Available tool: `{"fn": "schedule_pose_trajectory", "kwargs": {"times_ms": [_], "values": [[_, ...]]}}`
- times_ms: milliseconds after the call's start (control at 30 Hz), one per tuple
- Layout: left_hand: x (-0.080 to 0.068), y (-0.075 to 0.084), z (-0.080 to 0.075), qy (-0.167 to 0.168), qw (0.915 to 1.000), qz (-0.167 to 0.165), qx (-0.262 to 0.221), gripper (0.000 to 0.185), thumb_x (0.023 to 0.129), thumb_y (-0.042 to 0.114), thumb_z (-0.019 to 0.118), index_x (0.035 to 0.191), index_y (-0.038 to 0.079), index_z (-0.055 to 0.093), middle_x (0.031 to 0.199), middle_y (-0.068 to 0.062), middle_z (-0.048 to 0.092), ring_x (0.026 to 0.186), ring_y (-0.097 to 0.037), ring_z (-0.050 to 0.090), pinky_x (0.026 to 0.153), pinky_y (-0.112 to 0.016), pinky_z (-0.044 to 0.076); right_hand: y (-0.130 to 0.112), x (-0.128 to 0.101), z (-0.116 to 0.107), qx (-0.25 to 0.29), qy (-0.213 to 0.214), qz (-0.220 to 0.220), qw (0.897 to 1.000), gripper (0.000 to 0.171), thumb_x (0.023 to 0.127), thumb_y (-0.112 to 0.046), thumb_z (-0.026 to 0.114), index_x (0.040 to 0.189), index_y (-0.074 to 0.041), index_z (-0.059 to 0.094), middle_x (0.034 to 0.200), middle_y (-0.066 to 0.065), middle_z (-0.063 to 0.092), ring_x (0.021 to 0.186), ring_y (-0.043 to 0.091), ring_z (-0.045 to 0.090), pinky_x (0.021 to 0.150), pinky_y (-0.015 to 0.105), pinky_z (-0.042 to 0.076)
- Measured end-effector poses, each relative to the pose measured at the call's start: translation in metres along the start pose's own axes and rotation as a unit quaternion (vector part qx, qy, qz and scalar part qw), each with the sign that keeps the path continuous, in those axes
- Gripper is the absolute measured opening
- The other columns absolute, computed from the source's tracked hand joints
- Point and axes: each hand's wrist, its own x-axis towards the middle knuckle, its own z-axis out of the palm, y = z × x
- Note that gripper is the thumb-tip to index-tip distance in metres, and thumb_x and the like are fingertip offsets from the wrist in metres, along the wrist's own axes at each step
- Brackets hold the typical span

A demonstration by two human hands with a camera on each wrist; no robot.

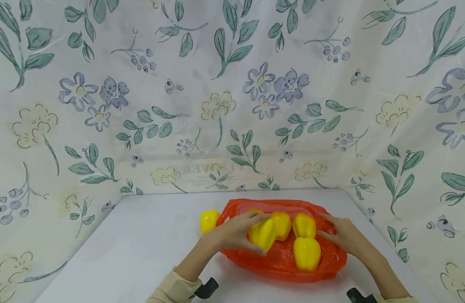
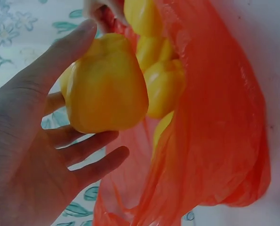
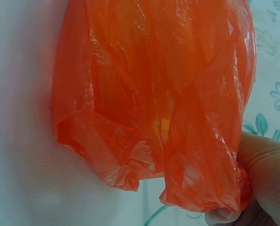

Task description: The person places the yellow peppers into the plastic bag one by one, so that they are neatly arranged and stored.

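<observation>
Cupping a yellow pepper (image 2: pixel 105 87), left hand (image 1: pixel 236 232) curls thumb and fingers around it at the orange bag (image 1: pixel 281 256) mouth. Right hand (image 1: pixel 346 237) pinches the bag's far edge; keep that edge taut. Beyond: desk (image 1: pixel 141 244).

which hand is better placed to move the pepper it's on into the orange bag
Left. The left hand already curls round a yellow pepper at the bag's mouth, while the right hand grips the orange bag edge, steadying it.
</observation>
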Motion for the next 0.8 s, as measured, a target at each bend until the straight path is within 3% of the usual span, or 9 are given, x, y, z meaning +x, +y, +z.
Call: {"fn": "schedule_pose_trajectory", "kwargs": {"times_ms": [200,567,800], "values": [[0.008,0.004,0.014,-0.014,0.9996,0.000,0.023,0.087,0.065,0.070,0.060,0.139,0.044,0.022,0.136,0.007,0.040,0.115,-0.012,0.044,0.088,-0.034,0.050,-0.001,-0.001,0.000,0.004,-0.003,0.005,1.000,0.063,0.078,-0.033,0.068,0.132,-0.009,0.045,0.108,0.014,0.064,0.072,0.008,0.059,0.058,0.020,0.054],[0.018,0.007,0.033,-0.041,0.9991,0.002,0.004,0.082,0.069,0.065,0.061,0.138,0.044,0.024,0.141,0.007,0.036,0.121,-0.013,0.040,0.090,-0.034,0.049,-0.001,-0.001,-0.001,-0.005,0.006,-0.009,1.000,0.061,0.079,-0.031,0.068,0.131,-0.008,0.047,0.103,0.011,0.065,0.067,0.007,0.057,0.058,0.019,0.053],[0.025,0.008,0.046,-0.055,0.9983,0.010,-0.013,0.082,0.069,0.064,0.061,0.139,0.042,0.025,0.140,0.009,0.036,0.121,-0.010,0.040,0.091,-0.033,0.048,0.001,-0.001,0.000,-0.005,0.012,-0.023,1.000,0.059,0.079,-0.030,0.068,0.129,-0.007,0.048,0.105,0.012,0.065,0.073,0.007,0.060,0.059,0.019,0.054]]}}
